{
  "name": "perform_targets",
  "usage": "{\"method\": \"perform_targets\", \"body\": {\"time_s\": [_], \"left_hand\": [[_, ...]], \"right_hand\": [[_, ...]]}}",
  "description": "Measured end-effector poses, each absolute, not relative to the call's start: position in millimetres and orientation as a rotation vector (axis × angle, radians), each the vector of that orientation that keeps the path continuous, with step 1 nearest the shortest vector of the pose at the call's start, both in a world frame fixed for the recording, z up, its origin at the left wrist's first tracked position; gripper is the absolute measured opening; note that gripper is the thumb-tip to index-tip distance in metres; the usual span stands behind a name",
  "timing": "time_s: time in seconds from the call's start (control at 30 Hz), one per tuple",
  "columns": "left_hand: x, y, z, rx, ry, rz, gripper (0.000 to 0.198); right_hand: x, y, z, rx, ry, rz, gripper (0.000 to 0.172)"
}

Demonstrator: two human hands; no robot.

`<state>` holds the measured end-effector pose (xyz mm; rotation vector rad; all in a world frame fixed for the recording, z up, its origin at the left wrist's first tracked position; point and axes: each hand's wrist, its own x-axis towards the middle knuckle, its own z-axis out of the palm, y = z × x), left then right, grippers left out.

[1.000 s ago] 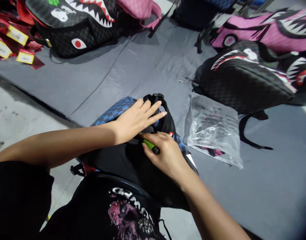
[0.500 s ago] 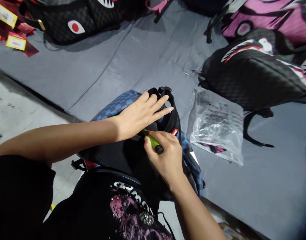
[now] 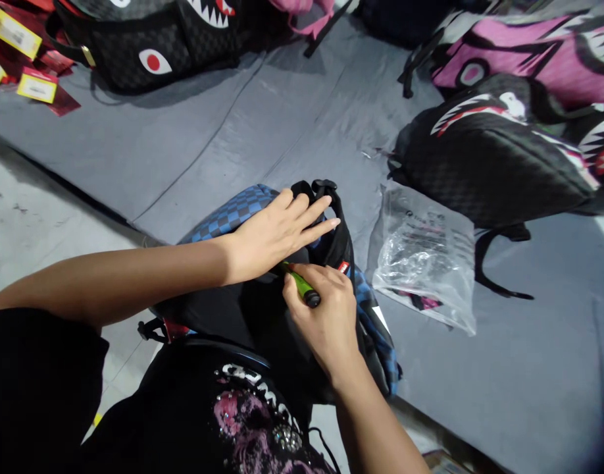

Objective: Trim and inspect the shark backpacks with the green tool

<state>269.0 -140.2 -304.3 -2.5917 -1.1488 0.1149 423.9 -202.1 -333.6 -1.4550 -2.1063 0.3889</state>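
Note:
A blue-and-black checkered backpack (image 3: 237,209) lies at the table's near edge, its black panel facing up. My left hand (image 3: 272,234) rests flat on it with the fingers spread, near the black straps. Just below and to the right, my right hand (image 3: 324,303) grips a green tool with a black end (image 3: 304,288). The tool's tip is hidden by my left hand and the dark fabric.
A clear plastic bag (image 3: 425,257) lies right of the backpack on the grey-covered table (image 3: 529,342). Behind it are a black shark-face bag (image 3: 479,164) and a pink bag (image 3: 519,59). Another dark bag (image 3: 134,46) and red pieces with yellow labels (image 3: 38,85) are at the upper left.
The whole view has shifted slightly. Both hands keep nearly the same pose on the backpack, and the green tool is still in my right hand.

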Motion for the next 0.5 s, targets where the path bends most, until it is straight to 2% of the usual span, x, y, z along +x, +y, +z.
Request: {"method": "perform_targets", "body": {"time_s": [0.13,0.5], "left_hand": [[269.4,-140.6,-305.9,-2.547,-1.139,0.104,0.069],[270.8,-141.2,-300.6,-2.545,-1.135,0.174,0.067]], "right_hand": [[422.7,-202.4,-335.8,-1.396,-2.067,0.508,0.017],[422.4,-202.9,-335.9,-1.415,-2.054,0.486,0.019]]}}
